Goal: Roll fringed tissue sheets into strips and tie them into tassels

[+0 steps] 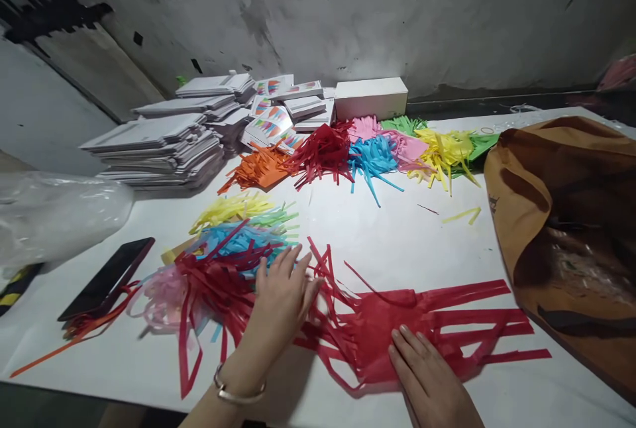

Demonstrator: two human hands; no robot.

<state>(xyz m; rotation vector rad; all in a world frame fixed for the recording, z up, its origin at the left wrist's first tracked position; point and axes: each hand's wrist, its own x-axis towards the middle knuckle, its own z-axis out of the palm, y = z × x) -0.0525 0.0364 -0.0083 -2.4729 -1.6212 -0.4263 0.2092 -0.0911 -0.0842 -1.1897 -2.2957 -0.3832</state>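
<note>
A red tissue-paper tassel sheet [385, 322] lies on the white table in front of me, its cut strips running out to both sides. My right hand [434, 378] rests flat on its solid middle, fingers straight and side by side. To the left, my left hand [284, 289] is over the red strips with its fingers spread; whether it presses on them I cannot tell. Another bunch of red fringe [218, 282] is beside that hand, on top of a blue fringe [238, 240]. Yellow fringe [231, 209] and pale pink fringe [166, 299] show around it.
Along the back are stacked white paper packs [154, 143], a white box [371, 98] and a row of coloured tassels, including orange [261, 168] and blue [373, 155]. A brown bag [521, 176] stands right. A phone [106, 279] and plastic wrapping [64, 213] lie left.
</note>
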